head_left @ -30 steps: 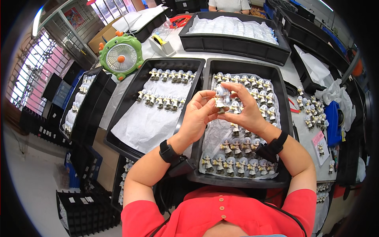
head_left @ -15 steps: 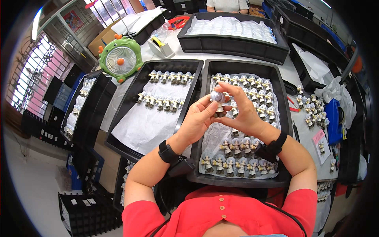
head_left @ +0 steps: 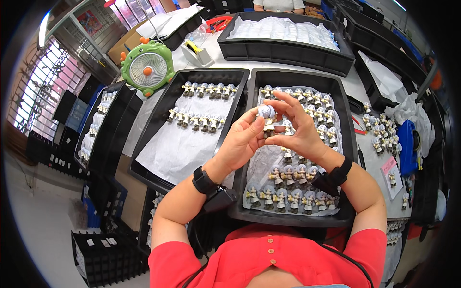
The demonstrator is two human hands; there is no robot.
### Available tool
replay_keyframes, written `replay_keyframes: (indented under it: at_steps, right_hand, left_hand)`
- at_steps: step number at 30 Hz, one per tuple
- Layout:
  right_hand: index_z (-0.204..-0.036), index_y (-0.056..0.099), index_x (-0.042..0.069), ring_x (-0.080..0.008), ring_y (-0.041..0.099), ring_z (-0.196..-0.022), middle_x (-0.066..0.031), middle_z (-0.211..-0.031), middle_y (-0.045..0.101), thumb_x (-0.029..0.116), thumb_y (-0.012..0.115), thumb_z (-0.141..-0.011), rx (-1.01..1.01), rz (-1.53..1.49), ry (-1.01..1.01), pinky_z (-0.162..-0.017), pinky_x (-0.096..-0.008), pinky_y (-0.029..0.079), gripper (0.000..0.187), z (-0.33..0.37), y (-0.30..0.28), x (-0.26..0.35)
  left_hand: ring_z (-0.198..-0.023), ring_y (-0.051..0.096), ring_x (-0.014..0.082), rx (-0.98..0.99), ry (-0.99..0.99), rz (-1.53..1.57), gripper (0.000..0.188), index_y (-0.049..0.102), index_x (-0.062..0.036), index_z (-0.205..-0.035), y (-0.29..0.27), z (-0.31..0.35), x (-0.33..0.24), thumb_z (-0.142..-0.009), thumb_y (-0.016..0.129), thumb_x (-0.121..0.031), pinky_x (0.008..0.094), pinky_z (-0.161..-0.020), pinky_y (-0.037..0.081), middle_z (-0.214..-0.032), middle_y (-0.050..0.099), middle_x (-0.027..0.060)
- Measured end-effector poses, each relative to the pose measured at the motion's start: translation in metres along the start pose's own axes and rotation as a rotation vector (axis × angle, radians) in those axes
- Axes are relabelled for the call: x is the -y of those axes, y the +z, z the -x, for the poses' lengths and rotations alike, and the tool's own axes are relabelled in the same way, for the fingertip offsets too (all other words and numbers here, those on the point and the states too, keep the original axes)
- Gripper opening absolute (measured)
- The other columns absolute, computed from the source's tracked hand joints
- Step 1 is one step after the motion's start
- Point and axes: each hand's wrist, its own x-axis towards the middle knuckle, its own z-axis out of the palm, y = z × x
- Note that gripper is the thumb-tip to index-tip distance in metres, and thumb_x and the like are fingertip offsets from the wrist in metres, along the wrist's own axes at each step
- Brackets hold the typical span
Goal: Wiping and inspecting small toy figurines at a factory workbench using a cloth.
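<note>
Figurine (head_left: 267,115), white-clad with a pale head, stands roughly upright between our hands in the head view, above the right tray (head_left: 293,220). Our left hand (head_left: 242,144) pinches it narrowly between thumb and fingers; our right hand (head_left: 305,129) curves about its other side, thumb and forefinger wide apart, and we cannot tell whether they press on it. Below us, more figurines (head_left: 294,199) lie in rows on paper (head_left: 260,164); the left tray (head_left: 211,74) bears two rows, a green fan (head_left: 147,71) near its far corner
</note>
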Motion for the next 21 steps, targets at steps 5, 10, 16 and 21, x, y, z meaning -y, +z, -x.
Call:
replay_keyframes:
  at_steps: [5, 10, 16, 21]
  right_hand:
    - [-0.119, 0.05, 0.009, -0.0218, 0.056, -0.096, -0.0082, -0.108, 0.06, 0.015, 0.084, -0.061, -0.065, 0.275, -0.193, -0.084, -0.0324, 0.047, 0.068, -0.0017, 0.0016, 0.0051]
    - [-0.09, 0.051, 0.007, -0.0231, 0.056, -0.084, -0.0044, -0.088, 0.056, 0.01, 0.083, -0.058, -0.1, 0.366, -0.252, -0.077, -0.0337, 0.045, 0.045, -0.0029, -0.0012, 0.003]
    - [-0.089, 0.05, 0.008, -0.0182, 0.054, -0.078, -0.0041, -0.084, 0.055, 0.012, 0.083, -0.062, -0.047, 0.365, -0.219, -0.071, -0.0303, 0.046, 0.043, 0.0003, 0.0037, 0.0044]
    - [-0.088, 0.053, 0.006, -0.0181, 0.059, -0.077, -0.0051, -0.082, 0.059, 0.011, 0.082, -0.063, -0.068, 0.388, -0.219, -0.07, -0.0293, 0.049, 0.039, 0.002, 0.0017, 0.0029]
  left_hand:
    - [-0.113, 0.054, 0.0251, -0.046, 0.039, -0.018, 0.039, 0.037, -0.0073, -0.128, -0.0011, 0.0029, -0.0006, -0.095, 0.049, -0.024, 0.0341, -0.087, 0.05, -0.127, 0.049, 0.0142]
    - [-0.113, 0.053, 0.0238, -0.133, 0.117, -0.02, 0.035, 0.038, -0.0076, -0.124, 0.0013, 0.0021, -0.0027, -0.095, 0.05, -0.023, 0.0349, -0.09, 0.048, -0.127, 0.049, 0.0152]
    - [-0.109, 0.055, 0.0213, -0.12, 0.101, 0.063, 0.033, 0.038, -0.0071, -0.122, 0.0016, 0.002, -0.0037, -0.094, 0.051, -0.02, 0.035, -0.091, 0.046, -0.123, 0.053, 0.0146]
    - [-0.109, 0.055, 0.0213, -0.089, 0.086, 0.063, 0.033, 0.038, -0.008, -0.122, 0.0027, 0.0004, -0.0043, -0.095, 0.05, -0.022, 0.0336, -0.089, 0.046, -0.123, 0.053, 0.0142]
